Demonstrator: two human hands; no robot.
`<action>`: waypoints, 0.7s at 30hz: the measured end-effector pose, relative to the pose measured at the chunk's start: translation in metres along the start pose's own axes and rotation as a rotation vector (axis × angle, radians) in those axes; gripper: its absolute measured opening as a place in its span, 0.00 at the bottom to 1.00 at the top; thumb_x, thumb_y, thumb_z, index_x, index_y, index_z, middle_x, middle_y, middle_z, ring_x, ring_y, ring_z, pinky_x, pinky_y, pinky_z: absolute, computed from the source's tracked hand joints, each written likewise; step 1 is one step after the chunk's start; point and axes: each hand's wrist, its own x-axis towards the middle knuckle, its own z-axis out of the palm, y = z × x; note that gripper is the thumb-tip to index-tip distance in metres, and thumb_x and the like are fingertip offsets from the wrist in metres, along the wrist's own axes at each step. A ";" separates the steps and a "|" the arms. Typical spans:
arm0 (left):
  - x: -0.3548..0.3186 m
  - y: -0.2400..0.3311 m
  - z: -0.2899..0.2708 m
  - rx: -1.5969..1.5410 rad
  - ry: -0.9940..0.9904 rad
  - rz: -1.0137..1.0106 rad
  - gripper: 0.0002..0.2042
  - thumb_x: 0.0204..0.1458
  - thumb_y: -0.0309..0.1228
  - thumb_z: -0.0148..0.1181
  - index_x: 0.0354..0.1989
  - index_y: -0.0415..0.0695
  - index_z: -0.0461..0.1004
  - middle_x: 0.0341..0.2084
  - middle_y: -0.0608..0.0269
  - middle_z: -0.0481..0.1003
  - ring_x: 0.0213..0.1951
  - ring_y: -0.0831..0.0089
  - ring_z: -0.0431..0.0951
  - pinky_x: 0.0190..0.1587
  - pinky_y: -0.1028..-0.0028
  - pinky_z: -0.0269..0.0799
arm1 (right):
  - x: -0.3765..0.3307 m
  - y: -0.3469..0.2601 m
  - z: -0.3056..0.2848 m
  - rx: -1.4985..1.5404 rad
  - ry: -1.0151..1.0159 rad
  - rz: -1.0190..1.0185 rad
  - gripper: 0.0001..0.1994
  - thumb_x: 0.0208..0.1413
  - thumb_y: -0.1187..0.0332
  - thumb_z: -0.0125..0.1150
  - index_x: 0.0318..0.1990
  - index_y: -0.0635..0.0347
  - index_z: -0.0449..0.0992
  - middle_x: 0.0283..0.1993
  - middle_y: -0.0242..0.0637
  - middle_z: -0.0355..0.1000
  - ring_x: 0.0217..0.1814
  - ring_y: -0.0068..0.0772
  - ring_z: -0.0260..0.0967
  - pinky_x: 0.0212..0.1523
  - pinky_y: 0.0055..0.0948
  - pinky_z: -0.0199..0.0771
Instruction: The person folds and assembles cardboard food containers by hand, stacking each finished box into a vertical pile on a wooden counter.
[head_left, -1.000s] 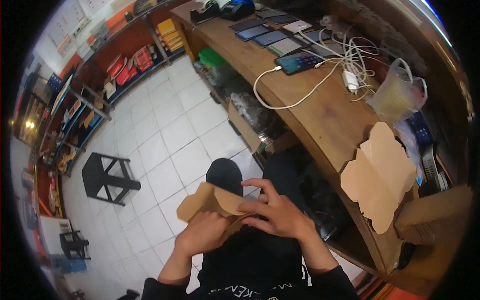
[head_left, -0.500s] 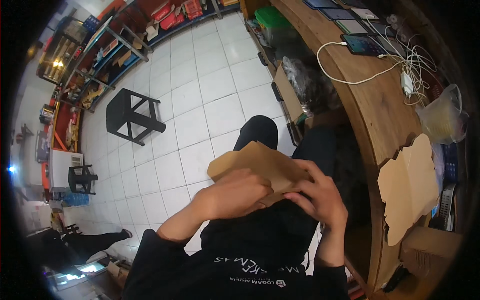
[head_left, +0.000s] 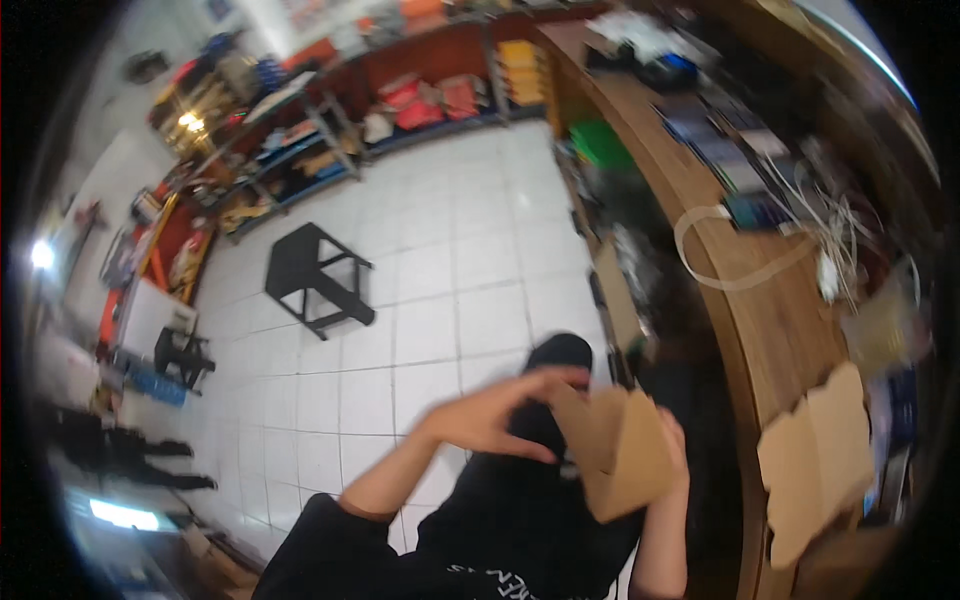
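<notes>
Flat brown cardboard blank on the wooden bench near edge, white cable looped mid-bench, devices blurred at far end. Black stool on white tiled floor; cluttered shelves behind.

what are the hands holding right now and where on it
A folded brown cardboard box. The right hand grips its right side from behind; the left hand touches its upper left edge. Motion blur hides the exact finger placement.

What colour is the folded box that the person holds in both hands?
The folded box is plain brown, like kraft cardboard, without visible pattern. It shows in the head view, though blurred.
</notes>
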 end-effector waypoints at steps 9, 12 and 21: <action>-0.033 -0.019 0.026 -0.026 0.515 -0.013 0.10 0.60 0.31 0.71 0.43 0.36 0.81 0.37 0.54 0.82 0.41 0.67 0.81 0.49 0.68 0.75 | 0.007 0.052 0.044 0.132 0.081 -0.043 0.24 0.74 0.50 0.50 0.66 0.57 0.70 0.55 0.40 0.77 0.48 0.37 0.78 0.44 0.37 0.77; -0.038 -0.016 0.024 0.141 0.640 -0.194 0.12 0.61 0.34 0.70 0.44 0.36 0.81 0.39 0.52 0.82 0.41 0.63 0.82 0.49 0.65 0.78 | -0.016 0.029 0.068 -0.301 0.240 -0.440 0.19 0.68 0.74 0.64 0.64 0.67 0.73 0.50 0.47 0.74 0.50 0.41 0.74 0.51 0.34 0.74; -0.032 0.012 0.062 0.829 0.852 0.172 0.06 0.56 0.28 0.63 0.36 0.39 0.81 0.45 0.56 0.79 0.50 0.61 0.81 0.61 0.60 0.73 | -0.038 0.031 0.117 -1.018 -0.069 -0.933 0.24 0.70 0.60 0.65 0.68 0.60 0.74 0.65 0.52 0.68 0.64 0.51 0.69 0.59 0.45 0.75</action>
